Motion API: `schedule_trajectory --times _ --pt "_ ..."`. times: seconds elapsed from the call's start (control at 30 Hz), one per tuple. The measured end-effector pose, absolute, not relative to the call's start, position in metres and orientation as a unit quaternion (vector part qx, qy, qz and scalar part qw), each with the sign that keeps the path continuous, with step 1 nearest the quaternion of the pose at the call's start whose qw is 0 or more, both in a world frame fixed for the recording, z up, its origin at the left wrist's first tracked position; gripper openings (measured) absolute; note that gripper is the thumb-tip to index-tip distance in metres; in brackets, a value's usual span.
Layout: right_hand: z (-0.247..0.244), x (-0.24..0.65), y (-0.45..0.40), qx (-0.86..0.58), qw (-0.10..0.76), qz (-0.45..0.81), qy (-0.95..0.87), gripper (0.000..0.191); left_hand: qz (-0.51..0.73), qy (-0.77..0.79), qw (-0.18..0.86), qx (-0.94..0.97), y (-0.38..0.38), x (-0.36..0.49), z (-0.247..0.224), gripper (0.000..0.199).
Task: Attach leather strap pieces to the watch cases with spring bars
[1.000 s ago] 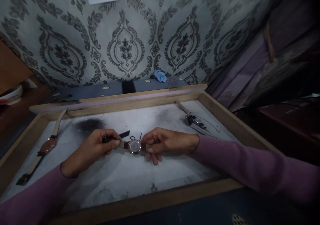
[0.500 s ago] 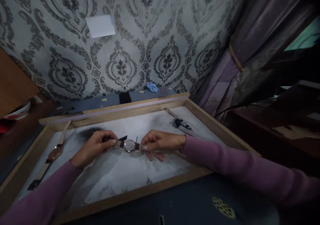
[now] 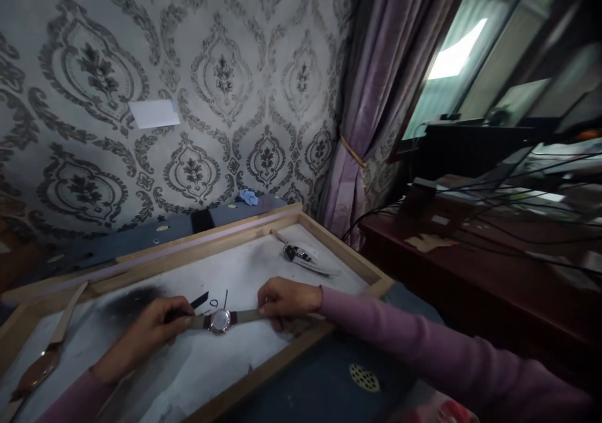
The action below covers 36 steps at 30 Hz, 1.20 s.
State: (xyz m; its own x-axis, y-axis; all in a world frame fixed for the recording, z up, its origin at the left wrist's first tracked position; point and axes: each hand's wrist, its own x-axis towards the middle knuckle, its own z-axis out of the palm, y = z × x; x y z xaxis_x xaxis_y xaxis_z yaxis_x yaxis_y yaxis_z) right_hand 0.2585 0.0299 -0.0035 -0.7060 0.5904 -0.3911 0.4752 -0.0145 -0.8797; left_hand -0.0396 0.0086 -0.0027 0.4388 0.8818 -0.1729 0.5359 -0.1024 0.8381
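Note:
A wristwatch (image 3: pixel 220 321) with a round case and greyish strap is stretched level between my hands, above the white bottom of a wooden-framed tray (image 3: pixel 277 365). My left hand (image 3: pixel 153 330) pinches the strap on the left side of the case. My right hand (image 3: pixel 290 301) has its fingers closed on the far end of the other strap half. Just behind the watch are a flat dark strip (image 3: pixel 200 299), a small black loop (image 3: pixel 214 302) and a thin dark pin-like piece (image 3: pixel 226 299). Whether the strip touches my left hand I cannot tell.
Another watch (image 3: pixel 38 373) lies at the tray's left side, and a third watch (image 3: pixel 297 252) in its back right corner. Behind the tray rests a crumpled blue cloth (image 3: pixel 248 197). On the right stands a dark red desk (image 3: pixel 390 238) with cables and a glove (image 3: pixel 427 242).
The view has swung to the right, showing more desk and window. My right hand has slid outward along the strap, so more of it shows between hand and case.

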Motion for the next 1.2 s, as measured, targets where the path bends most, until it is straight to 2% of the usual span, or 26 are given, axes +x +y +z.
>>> schedule_trajectory --times 0.27,0.47,0.6,0.77,0.93,1.1,1.2 --pt "0.005 0.258 0.025 -0.399 0.037 0.531 -0.747 0.013 0.168 0.496 0.460 0.718 0.003 -0.037 0.001 0.032" --pt "0.007 0.258 0.027 -0.399 0.005 0.499 -0.769 0.012 0.146 0.495 0.388 0.763 0.004 -0.038 -0.006 0.024" --pt "0.006 0.259 0.029 -0.402 -0.008 0.492 -0.772 0.013 0.143 0.490 0.372 0.775 0.004 -0.039 -0.012 0.026" --pt "0.006 0.260 0.028 -0.399 -0.018 0.490 -0.775 0.014 0.175 0.472 0.400 0.766 0.001 -0.037 -0.005 0.028" --pt "0.010 0.259 0.024 -0.405 -0.020 0.485 -0.775 0.017 0.261 0.468 0.416 0.734 -0.004 -0.032 0.006 0.035" --pt "0.013 0.261 0.021 -0.415 -0.024 0.484 -0.770 0.013 0.298 0.476 0.421 0.712 -0.011 -0.029 0.013 0.036" --pt "0.011 0.261 0.020 -0.420 -0.016 0.480 -0.770 0.012 0.312 0.457 0.464 0.691 -0.012 -0.030 0.013 0.035"
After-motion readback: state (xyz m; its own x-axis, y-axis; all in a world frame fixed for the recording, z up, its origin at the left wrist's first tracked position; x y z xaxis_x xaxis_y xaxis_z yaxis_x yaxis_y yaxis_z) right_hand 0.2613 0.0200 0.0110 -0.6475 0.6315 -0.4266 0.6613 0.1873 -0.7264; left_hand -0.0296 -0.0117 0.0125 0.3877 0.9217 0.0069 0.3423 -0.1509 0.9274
